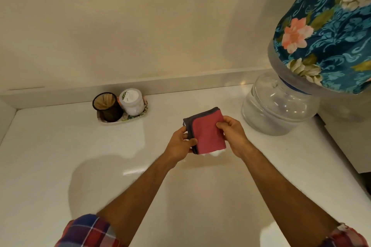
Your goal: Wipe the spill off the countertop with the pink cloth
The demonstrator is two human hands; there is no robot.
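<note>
Both hands hold the pink cloth (pixel 208 134) up off the bench (pixel 60 146): the left hand (pixel 181 144) pinches its near-left corner between thumb and fingers, where the grey edging shows, and the right hand (pixel 232 136) is closed on the right edge, thumb on top. The cloth is folded into a small thick pad, probably so that it gives a firm face to press down with. It hangs in front of the person, over the middle of the white surface, with both arms stretched out from rolled plaid sleeves.

Just under the cloth's lower right corner sits a small pale, wet-looking patch (pixel 215 153). That may be the spill, though against the glossy white top it is hard to tell from a glare spot. If so, the pad is held right above its target and wiping has not yet begun.

To the right stands a clear water jar (pixel 279 106) with an upturned bottle in a blue flowered cover (pixel 325 32) on it, a likely source of drips. Well apart, at the back left against the wall, a little tray (pixel 124 119) carries a dark mesh cup of toothpicks (pixel 107 107) and a white jar (pixel 132 102), kept clear of the working area.
</note>
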